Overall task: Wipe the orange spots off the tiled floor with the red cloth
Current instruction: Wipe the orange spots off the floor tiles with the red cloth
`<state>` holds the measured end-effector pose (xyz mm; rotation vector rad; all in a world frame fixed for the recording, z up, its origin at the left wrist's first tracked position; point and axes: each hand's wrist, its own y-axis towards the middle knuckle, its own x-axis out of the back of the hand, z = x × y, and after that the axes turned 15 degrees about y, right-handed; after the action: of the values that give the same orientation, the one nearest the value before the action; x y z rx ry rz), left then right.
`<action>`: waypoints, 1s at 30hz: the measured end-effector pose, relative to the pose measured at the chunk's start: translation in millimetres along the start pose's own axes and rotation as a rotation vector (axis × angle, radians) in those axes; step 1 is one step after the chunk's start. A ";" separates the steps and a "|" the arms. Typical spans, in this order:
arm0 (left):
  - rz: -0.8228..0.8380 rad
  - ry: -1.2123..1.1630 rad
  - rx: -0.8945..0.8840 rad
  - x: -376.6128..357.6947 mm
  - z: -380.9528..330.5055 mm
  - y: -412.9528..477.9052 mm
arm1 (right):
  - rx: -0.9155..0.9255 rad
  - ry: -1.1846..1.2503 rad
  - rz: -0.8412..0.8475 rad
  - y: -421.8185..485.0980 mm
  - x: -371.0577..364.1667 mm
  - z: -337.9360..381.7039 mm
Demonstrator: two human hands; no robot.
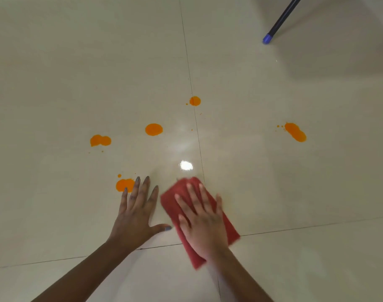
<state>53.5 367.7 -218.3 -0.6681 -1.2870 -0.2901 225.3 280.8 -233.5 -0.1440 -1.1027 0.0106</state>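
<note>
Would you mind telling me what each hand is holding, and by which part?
Neither grips anything. The right hand presses flat on the middle of the red cloth; the left hand rests flat on the tiled floor.

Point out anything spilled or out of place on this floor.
Five orange spots are splashed across the pale tiles, none wiped yet. The left hand overlaps the nearest one; the right hand presses the red cloth flat beside it.

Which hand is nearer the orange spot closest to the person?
Left. The left hand has its fingertips at the nearest orange spot; the right hand lies flat on the red cloth, apart from it.
</note>
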 end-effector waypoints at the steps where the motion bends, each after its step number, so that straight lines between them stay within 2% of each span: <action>1: 0.002 -0.005 0.005 -0.8 -0.1 -1.3 | -0.023 0.001 0.001 -17.3 4.6 -13.5; 4: -0.010 0.004 -0.012 -1.5 -0.4 -1.7 | -0.205 -0.071 -0.085 0.7 29.7 -66.0; 6: -0.011 0.013 -0.014 -2.0 -0.4 -4.0 | -0.358 -0.036 -0.110 45.0 40.2 -77.4; 7: -0.009 0.016 -0.018 -2.7 -1.2 -6.6 | -0.375 -0.021 -0.101 60.4 37.0 -68.3; 9: -0.003 0.009 -0.024 -3.8 -0.5 -13.6 | -0.250 -0.004 -0.117 61.9 18.4 -27.3; 12: 0.026 0.000 -0.035 -4.4 3.9 -30.1 | -0.012 0.007 -0.023 -10.8 -12.8 18.7; 15: 0.047 -0.013 -0.025 -7.5 4.9 -46.2 | -0.037 -0.015 -0.031 -56.3 -5.6 -10.8; 19: 0.058 0.025 -0.036 -8.7 1.7 -49.5 | -0.241 -0.021 -0.124 5.5 8.5 -24.2; 21: 0.052 0.019 -0.046 -8.1 3.4 -46.9 | -0.136 -0.007 -0.083 14.9 -0.2 1.7; 23: 0.046 -0.002 -0.051 -4.5 3.6 -43.0 | 0.005 -0.016 -0.005 -16.1 -8.0 18.9; 25: 0.033 -0.027 -0.040 -1.8 -2.2 -39.5 | 0.029 -0.027 0.020 -61.8 -6.8 6.8; 27: 0.016 -0.044 -0.058 0.5 -15.8 -32.1 | -0.097 -0.058 -0.054 -87.0 6.3 -35.6; 30: -0.018 -0.018 -0.180 -0.1 -43.0 -14.4 | -0.441 -0.081 -0.213 -70.3 39.7 -114.2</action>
<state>79.3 330.4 -219.6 -0.8138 -1.2942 -0.4193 340.5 201.7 -240.3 -0.4230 -1.1848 -0.4226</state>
